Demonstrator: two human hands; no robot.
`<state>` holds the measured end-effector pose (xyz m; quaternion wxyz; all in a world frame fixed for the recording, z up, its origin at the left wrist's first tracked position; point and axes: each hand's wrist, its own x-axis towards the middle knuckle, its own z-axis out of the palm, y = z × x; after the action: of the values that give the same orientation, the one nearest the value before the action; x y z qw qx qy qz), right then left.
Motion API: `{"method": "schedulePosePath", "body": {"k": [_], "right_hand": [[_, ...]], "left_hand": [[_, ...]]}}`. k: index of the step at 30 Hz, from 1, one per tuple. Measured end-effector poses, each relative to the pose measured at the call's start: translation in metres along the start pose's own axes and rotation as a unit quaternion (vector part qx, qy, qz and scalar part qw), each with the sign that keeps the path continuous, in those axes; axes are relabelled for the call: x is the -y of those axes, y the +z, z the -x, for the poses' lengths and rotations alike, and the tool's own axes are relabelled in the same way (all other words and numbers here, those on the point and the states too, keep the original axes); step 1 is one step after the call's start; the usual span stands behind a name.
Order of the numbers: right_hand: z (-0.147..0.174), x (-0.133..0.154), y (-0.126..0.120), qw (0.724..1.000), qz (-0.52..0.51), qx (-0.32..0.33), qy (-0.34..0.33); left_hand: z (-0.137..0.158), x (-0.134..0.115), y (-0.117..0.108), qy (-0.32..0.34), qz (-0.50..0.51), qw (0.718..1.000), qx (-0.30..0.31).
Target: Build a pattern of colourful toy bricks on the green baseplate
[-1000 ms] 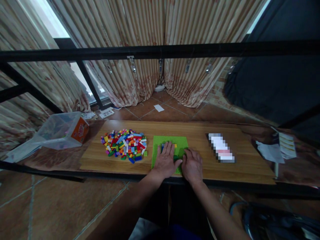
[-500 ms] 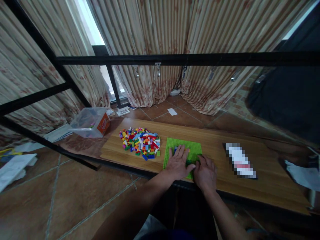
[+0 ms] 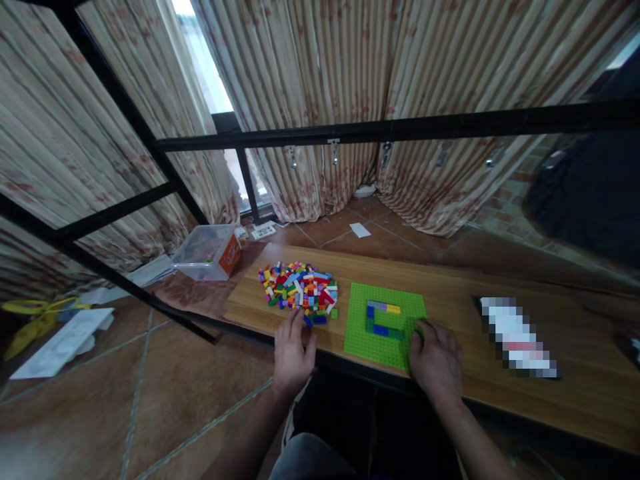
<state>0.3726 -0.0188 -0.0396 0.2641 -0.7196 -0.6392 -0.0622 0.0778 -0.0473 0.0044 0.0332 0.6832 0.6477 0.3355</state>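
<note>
On the green baseplate (image 3: 357,340), several bricks form an outline open at its right: blue bricks (image 3: 381,331) at the front, a yellow brick (image 3: 393,309) at the back, with grey and dark green ones among them. My right hand (image 3: 437,357) grips the plate's right edge, its fingers bent and partly hidden. Left of the plate, my left hand (image 3: 293,350) is at the front of a heap of mixed toy bricks (image 3: 303,287). Its fingers point towards the heap, thumb held apart, with no brick visible in it. Two blue bricks (image 3: 319,320) lie just beyond its fingertips.
A clear plastic box (image 3: 203,252) with an orange label stands left of the wooden board (image 3: 450,293). A pixelated flat object (image 3: 517,339) lies on the right. Black metal bars (image 3: 300,139) cross in front of the curtains (image 3: 320,67). Papers (image 3: 60,343) rest on the tiled floor.
My left hand has left the baseplate and moved left to the heap, uncovering the brick outline. My right hand stays at the plate's right edge. The camera view has shifted slightly.
</note>
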Motion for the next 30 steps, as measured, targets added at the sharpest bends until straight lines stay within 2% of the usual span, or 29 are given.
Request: {"method": "schedulePosePath", "body": {"k": [2,5,12,21,24,27,30], "right_hand": [[0.0,0.0,0.0,1.0,0.004,-0.001,0.001],[-0.001,0.002,-0.002,1.0,0.006,0.0,0.003],[-0.002,0.005,-0.004,1.0,0.005,0.003,0.011],[-0.002,0.006,-0.004,1.0,0.002,-0.001,0.018],[-0.003,0.008,-0.006,1.0,0.004,0.004,0.02],[-0.003,0.009,-0.006,1.0,0.008,0.007,0.02],[-0.004,0.01,-0.007,0.999,0.012,0.009,0.028]], "left_hand": [[-0.001,0.014,-0.004,0.0,0.002,1.0,-0.009],[-0.005,0.023,-0.002,0.002,-0.004,1.0,-0.008],[-0.014,0.018,0.012,0.007,-0.034,0.999,0.002],[-0.02,0.018,0.014,-0.007,-0.045,0.999,0.029],[-0.022,0.009,0.007,-0.016,-0.038,0.999,0.002],[-0.027,-0.011,0.001,-0.018,0.018,0.999,-0.024],[-0.037,-0.041,0.006,0.032,0.088,0.996,0.005]]}}
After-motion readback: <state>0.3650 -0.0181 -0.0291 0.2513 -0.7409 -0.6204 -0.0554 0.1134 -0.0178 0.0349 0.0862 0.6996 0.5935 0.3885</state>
